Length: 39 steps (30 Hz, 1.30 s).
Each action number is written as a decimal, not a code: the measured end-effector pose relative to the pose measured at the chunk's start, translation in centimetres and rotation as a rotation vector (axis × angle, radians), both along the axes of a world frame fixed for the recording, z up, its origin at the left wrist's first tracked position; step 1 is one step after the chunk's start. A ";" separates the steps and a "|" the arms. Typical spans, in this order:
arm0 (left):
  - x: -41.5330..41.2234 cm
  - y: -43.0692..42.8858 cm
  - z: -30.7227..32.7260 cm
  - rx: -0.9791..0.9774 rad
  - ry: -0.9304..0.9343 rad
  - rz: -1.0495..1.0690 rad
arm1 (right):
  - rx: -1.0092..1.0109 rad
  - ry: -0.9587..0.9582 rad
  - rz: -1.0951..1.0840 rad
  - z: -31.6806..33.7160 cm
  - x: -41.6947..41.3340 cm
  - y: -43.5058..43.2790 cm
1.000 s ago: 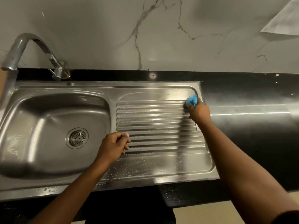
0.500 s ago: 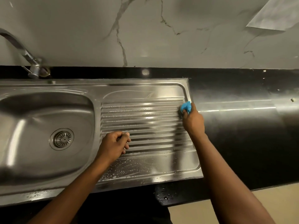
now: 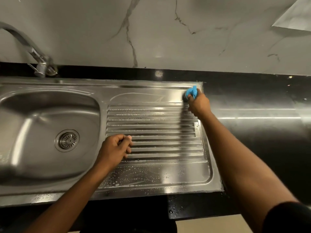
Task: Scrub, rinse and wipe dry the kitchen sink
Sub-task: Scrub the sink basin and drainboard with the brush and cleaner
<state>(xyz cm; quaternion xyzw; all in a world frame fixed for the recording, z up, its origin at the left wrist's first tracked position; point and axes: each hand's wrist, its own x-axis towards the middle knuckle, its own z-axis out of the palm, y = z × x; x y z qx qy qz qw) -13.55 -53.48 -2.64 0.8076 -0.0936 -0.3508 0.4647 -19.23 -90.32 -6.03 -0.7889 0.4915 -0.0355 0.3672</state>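
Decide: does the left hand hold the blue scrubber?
No, the right hand grips the scrubber on the drainboard; the left hand holds nothing.

The basin (image 3: 33,118) fills the left of the frame, the drain (image 3: 67,140) in its floor, and the draining board (image 3: 159,125) lies to its right at centre. The tap (image 3: 39,64) stands behind the basin at upper left. The counter (image 3: 260,140) runs off to the right, with the wall (image 3: 168,31) behind it. The left hand (image 3: 116,147) rests on the board's left edge; the right hand (image 3: 199,105) holds a scrubber (image 3: 192,92) on its upper right corner
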 end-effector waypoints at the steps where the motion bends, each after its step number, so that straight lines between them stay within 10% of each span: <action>1: 0.0 -0.1 -0.1 0.001 0.006 -0.007 | 0.004 0.006 0.033 -0.2 -0.9 0.9; 15: 1.3 0.5 -0.3 0.001 0.029 0.003 | 0.094 -0.062 -0.084 0.2 5.0 2.1; 24: 1.6 0.3 0.1 0.043 -0.014 -0.029 | 0.137 -0.002 0.367 -0.5 10.6 17.5; 39: 2.2 2.4 -0.2 -0.006 0.036 -0.012 | 0.002 0.006 -0.144 -0.6 -0.1 5.0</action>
